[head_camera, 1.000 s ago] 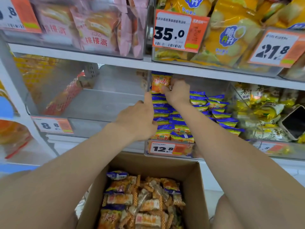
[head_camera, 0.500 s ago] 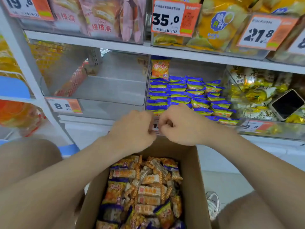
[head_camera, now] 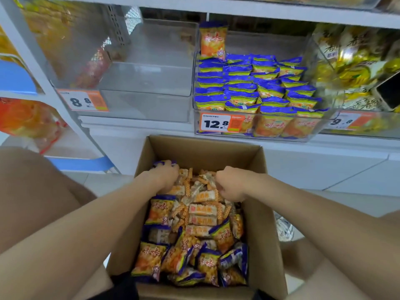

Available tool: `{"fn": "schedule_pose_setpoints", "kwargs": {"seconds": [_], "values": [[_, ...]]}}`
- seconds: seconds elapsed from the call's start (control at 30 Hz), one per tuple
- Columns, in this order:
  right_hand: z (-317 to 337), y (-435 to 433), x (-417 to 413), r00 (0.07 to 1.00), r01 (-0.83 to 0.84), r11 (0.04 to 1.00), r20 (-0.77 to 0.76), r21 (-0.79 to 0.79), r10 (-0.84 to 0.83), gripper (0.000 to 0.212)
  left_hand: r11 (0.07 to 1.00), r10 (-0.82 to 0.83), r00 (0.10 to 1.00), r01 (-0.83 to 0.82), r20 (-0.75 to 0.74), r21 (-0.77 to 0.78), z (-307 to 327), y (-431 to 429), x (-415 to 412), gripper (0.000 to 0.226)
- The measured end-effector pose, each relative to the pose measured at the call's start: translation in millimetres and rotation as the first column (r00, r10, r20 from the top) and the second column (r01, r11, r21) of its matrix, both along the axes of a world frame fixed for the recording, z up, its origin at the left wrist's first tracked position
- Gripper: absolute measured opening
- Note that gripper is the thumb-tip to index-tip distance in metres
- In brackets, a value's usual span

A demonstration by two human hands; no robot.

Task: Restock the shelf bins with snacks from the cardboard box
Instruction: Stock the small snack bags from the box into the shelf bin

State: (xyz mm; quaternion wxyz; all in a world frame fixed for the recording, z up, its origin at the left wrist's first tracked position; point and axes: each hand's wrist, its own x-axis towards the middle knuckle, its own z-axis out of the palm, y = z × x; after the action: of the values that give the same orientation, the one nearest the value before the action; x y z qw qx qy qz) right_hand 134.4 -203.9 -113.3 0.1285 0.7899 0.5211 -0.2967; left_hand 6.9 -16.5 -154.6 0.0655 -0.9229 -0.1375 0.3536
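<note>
One head-worn wide-angle view looks forward and down, close above the open brown cardboard box (head_camera: 259, 224), facing the clear plastic shelf bins (head_camera: 147, 105) just beyond it.

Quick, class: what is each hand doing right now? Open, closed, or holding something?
Left hand: curled round a blue-edged snack packet in the cardboard box.
Right hand: curled down among the packets; a grip cannot be told.

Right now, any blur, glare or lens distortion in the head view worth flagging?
Head view: wide-angle distortion slants the shelf edge; blur smears the gold packets at right; the 12.8 price tag reads cleanly; hazy reflections on the clear bin; light is even, soft shadow inside the cardboard box.
</note>
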Motion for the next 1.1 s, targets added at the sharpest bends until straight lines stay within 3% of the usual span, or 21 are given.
{"fn": "schedule_pose_setpoints", "kwargs": {"seconds": [0.07,0.2,0.3,0.43,0.53,0.63,0.73,0.83,0.97,1.1], "values": [[-13,-1,3,1.0,0.009,1.0,0.016,-0.021,-0.009,0.011,0.99,0.129,0.988,-0.123,0.081,-0.075,-15,-2,1,0.055],[-40,-4,14,0.986,0.123,0.992,0.114,-0.013,-0.121,0.006,0.984,0.172,0.966,-0.158,0.194,-0.086,-16,-16,3,0.054],[-70,-5,24,0.973,0.21,0.977,0.088,0.034,-0.213,0.038,0.987,0.163,0.954,-0.16,0.253,-0.031,-29,-12,-1,0.053],[-105,-9,26,0.915,0.393,0.92,-0.101,-0.002,-0.391,0.088,0.964,0.247,0.95,-0.223,0.188,-0.143,-41,-6,-2,0.039],[-120,-15,17,0.92,0.388,0.922,-0.055,-0.001,-0.388,0.093,0.947,0.275,0.944,-0.234,0.182,-0.219,-46,-5,-1,0.042],[-117,-14,11,0.93,0.36,0.931,0.062,0.068,-0.364,0.085,0.921,0.323,0.917,-0.249,0.232,-0.299,-44,-1,1,0.022],[-119,-15,17,0.915,0.404,0.909,-0.028,0.101,-0.403,0.081,0.884,0.388,0.898,-0.298,0.209,-0.36,-44,0,-3,0.045],[-119,-17,22,0.882,0.462,0.876,-0.172,0.137,-0.438,0.099,0.9,0.351,0.925,-0.29,0.144,-0.327,-42,-5,-5,0.081],[-117,-16,15,0.892,0.415,0.905,-0.238,0.092,-0.385,0.119,0.916,0.304,0.944,-0.251,0.132,-0.312,-34,-9,-4,0.079],[-92,-15,9,0.911,0.41,0.886,-0.14,0.219,-0.387,0.101,0.817,0.419,0.893,-0.29,0.167,-0.499,-9,-12,-1,0.092]]}}
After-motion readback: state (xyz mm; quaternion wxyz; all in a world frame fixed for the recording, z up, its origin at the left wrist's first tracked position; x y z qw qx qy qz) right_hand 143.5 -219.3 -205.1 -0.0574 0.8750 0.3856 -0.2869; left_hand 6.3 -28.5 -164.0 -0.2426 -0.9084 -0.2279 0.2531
